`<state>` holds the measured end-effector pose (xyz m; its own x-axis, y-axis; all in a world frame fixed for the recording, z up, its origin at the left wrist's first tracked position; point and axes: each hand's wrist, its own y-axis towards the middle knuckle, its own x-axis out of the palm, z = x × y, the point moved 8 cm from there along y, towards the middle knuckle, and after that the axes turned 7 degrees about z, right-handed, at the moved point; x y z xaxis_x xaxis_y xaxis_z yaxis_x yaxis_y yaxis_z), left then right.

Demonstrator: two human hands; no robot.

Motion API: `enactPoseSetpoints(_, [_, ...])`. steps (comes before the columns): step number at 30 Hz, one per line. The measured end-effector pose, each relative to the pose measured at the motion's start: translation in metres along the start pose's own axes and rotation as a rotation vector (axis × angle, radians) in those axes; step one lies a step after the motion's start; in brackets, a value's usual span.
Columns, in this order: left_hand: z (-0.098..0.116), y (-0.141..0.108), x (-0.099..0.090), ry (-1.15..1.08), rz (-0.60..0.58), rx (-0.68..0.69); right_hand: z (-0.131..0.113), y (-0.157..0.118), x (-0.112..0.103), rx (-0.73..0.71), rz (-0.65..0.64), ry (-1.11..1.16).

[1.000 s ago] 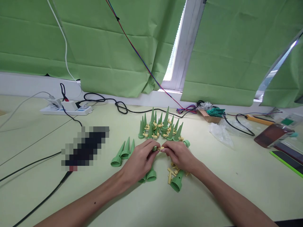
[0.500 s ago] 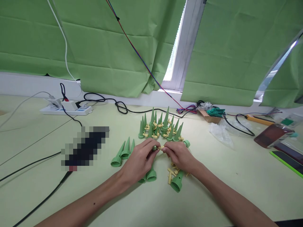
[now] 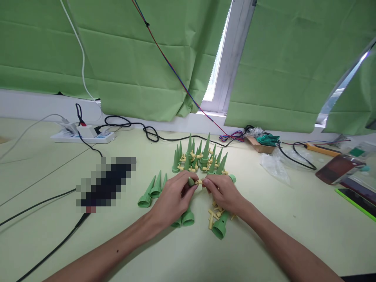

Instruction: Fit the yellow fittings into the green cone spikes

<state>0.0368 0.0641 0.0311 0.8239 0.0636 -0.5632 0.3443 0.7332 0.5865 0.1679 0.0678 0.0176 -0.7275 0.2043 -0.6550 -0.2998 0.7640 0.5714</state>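
Note:
My left hand [image 3: 173,196] is closed around a green plastic spike [image 3: 191,181], mostly hidden by the fingers. Between thumb and fingertips, my right hand [image 3: 225,192] pinches a small yellow valve-like fitting [image 3: 199,182]. The fitting meets the side of the spike; how deep it sits in it, I cannot tell. Below my right hand lie several loose yellow fittings [image 3: 210,221] and a green spike [image 3: 219,227] with its wide hollow end towards me. More green spikes [image 3: 188,217] lie under my left wrist, and others [image 3: 147,197] rest to its left.
Behind my hands stands a cluster of upright green spikes [image 3: 205,154] with yellow fittings. A power strip [image 3: 82,138] and black cables lie at the back left, a pixelated dark object [image 3: 108,182] nearer. To the right are a small carton [image 3: 261,145], plastic bag [image 3: 274,166], brown bottle [image 3: 337,168] and phone [image 3: 360,201].
The spike in my left hand has tilted slightly, showing more of its length. The yellow fitting has turned a little with it. Both hands stay in nearly the same place.

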Motion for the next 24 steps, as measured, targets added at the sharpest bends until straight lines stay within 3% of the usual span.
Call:
enactPoseSetpoints(4, [0.000,0.001,0.001,-0.016,-0.002,-0.008,0.001,0.001,-0.005,0.012,0.066,-0.013])
enactPoseSetpoints(12, [0.009,-0.001,-0.002,0.055,0.016,0.102,-0.003,0.001,-0.008,0.000,0.105,-0.012])
enactPoseSetpoints(24, [0.006,-0.001,0.000,0.049,-0.004,0.072,-0.007,0.003,-0.019,0.040,0.216,0.010])
